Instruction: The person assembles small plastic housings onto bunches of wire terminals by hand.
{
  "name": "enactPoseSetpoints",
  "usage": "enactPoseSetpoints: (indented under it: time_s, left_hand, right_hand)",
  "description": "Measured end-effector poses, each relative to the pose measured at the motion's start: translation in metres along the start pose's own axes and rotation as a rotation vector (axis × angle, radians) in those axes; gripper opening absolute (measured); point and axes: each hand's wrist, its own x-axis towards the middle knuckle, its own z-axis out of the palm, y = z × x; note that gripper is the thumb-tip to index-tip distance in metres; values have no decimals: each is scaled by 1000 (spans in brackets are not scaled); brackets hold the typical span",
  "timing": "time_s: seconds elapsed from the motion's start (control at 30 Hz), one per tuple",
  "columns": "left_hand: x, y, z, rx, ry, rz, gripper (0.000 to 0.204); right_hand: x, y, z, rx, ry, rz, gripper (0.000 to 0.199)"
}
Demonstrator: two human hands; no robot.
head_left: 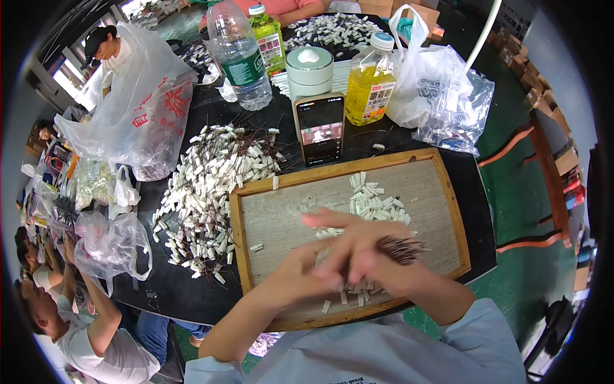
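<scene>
Both my hands meet over the near part of a wood-framed tray [352,168], blurred by motion. My right hand [368,240] is closed around a bundle of thin dark wires [401,249], whose ends fan out on its right side. My left hand [297,272] touches the right one at the fingers. Its fingertips are smeared, so what they hold, if anything, cannot be made out. Small white plastic connector pieces [377,205] lie heaped in the tray behind my hands, with more below them. One loose white piece [256,248] rests near the tray's left side.
Left of the tray spreads a large pile of white connectors with brown wires [204,192]. Behind it stand a phone [320,131], a pale green cup [309,70], a water bottle [246,70] and a yellow drink bottle [371,83]. Plastic bags [137,96] flank the black table. Co-workers sit at left.
</scene>
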Motion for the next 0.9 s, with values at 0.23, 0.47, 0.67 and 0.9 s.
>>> enactPoseSetpoints:
  time_s: [0.23,0.47,0.67,0.9]
  left_hand:
    - [3,-6,34,-1056,428,5,62]
    - [-1,-44,33,-1036,555,-73,39]
    - [-9,-52,30,-1006,539,-242,28]
    - [-6,-49,32,-1053,474,-156,28]
  right_hand:
    - [-6,6,32,22,355,365,15]
    - [-21,29,42,-394,175,342,33]
    - [-13,14,29,-322,-20,275,57]
    - [-11,17,17,-299,-48,293,47]
